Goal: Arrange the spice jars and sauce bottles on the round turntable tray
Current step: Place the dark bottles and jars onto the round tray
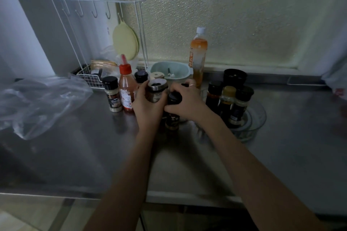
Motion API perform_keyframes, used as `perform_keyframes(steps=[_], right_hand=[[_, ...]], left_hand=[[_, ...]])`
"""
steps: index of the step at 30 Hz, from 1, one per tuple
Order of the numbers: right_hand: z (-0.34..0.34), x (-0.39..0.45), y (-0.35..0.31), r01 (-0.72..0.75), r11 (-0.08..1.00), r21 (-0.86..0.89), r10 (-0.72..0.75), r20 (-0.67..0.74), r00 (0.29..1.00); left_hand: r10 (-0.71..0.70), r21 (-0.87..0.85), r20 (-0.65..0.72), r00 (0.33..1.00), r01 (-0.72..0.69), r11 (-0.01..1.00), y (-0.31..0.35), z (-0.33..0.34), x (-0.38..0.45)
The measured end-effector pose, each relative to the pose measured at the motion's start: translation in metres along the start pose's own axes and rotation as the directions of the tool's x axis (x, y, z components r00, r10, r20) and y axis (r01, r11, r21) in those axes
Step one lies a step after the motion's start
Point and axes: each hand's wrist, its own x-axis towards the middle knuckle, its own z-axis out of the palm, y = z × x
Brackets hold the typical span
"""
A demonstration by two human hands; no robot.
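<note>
Left hand (148, 103) clasps steel-capped glass jar (156, 91) | right hand (185, 99) grips black-lidded bottle (173, 108)

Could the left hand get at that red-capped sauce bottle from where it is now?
Probably yes, once freed. The red-capped sauce bottle stands just left of the left hand with nothing between them, but that hand is wrapped around a steel-lidded jar.

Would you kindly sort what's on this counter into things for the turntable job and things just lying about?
Job: turntable tray, red sauce bottle, white-pepper jar, steel-lidded jar in left hand, black-capped jar under right hand.

Lying about: plastic bag, wire rack, green bowl, orange drink bottle.
</note>
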Motion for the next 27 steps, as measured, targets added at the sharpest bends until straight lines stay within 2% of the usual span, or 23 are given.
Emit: perform_keyframes(steps=[4,9,14,18,22,27], right_hand=[[0.009,-0.016,-0.003,0.060,0.995,0.080,-0.044,-0.184,0.982],[0.013,-0.028,-0.002,0.066,0.993,0.102,-0.022,-0.380,0.925],[0.003,-0.035,-0.005,0.085,0.985,0.151,-0.011,-0.432,0.902],[-0.043,-0.046,-0.011,0.119,0.972,0.204,-0.019,-0.437,0.899],[-0.090,-0.072,0.008,0.109,0.985,0.134,-0.055,-0.357,0.932],[-0.101,-0.094,0.046,0.036,0.996,0.077,-0.006,-0.355,0.935]], left_hand=[[0.006,-0.017,0.008,1.000,-0.006,1.000,0.000,0.000,-0.002],[0.024,-0.057,0.023,0.999,-0.023,0.998,0.001,0.003,-0.005],[0.015,-0.128,-0.014,1.000,-0.016,0.992,0.006,0.004,-0.003],[0.003,-0.227,-0.019,1.000,-0.007,0.974,0.014,0.006,-0.004],[0.017,-0.299,0.104,0.994,0.015,0.954,0.022,0.017,-0.017],[0.091,-0.306,0.274,0.958,-0.003,0.952,0.045,0.046,-0.027]])
